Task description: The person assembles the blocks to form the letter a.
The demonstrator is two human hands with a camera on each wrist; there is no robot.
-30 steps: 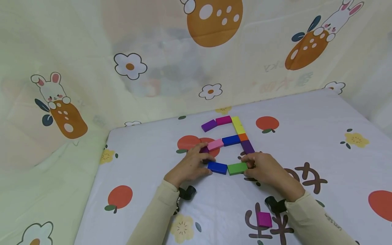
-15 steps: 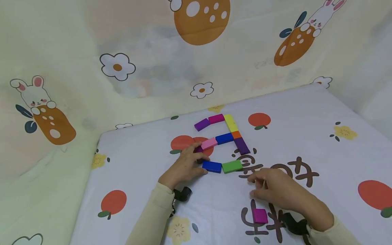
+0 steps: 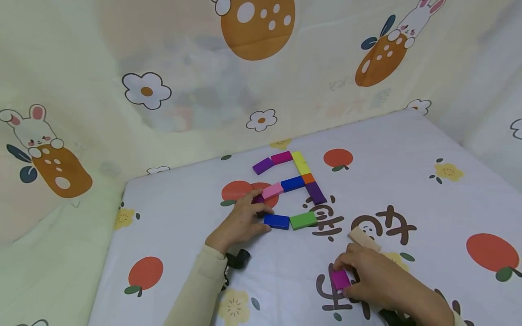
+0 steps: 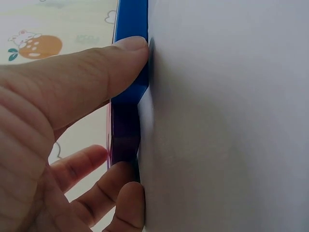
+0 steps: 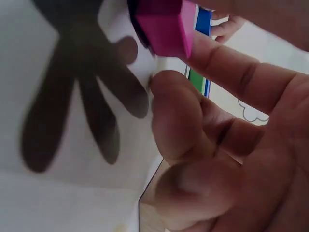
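— What is the right hand (image 3: 377, 283) doing?

— Its grip is closed on a magenta block (image 3: 340, 279): the fingers curl round it from the right, low at the near right of the tabletop (image 3: 428, 145). In the right wrist view the magenta block (image 5: 164, 24) sits at the fingertips (image 5: 166, 92); whether it is lifted clear of the cloth I cannot tell, as that view is close and blurred.

— And the left hand (image 3: 240, 222)?

— It lies on the tabletop at the left end of the block figure, fingers fairly straight. The thumb touches the near-left corner of the blue block (image 3: 276, 221), and the fingertips reach a dark purple block (image 3: 258, 198) just beyond. The left wrist view shows the thumb pad pressed on the blue block's (image 4: 130, 53) edge, so the grip is not closed round anything.

— What lies around them?

— A green block (image 3: 303, 220) touches the blue one on its right. Farther off run a pink block (image 3: 272, 190), another blue block (image 3: 292, 184), an orange block (image 3: 308, 178), a purple block (image 3: 316, 193), then a yellow block (image 3: 300, 163) and two more at the far end. A pale wooden block (image 3: 364, 239) lies just beyond the right hand. A printed cloth with oranges and dark characters covers the tabletop; a rabbit-patterned curtain (image 3: 163, 68) hangs behind.
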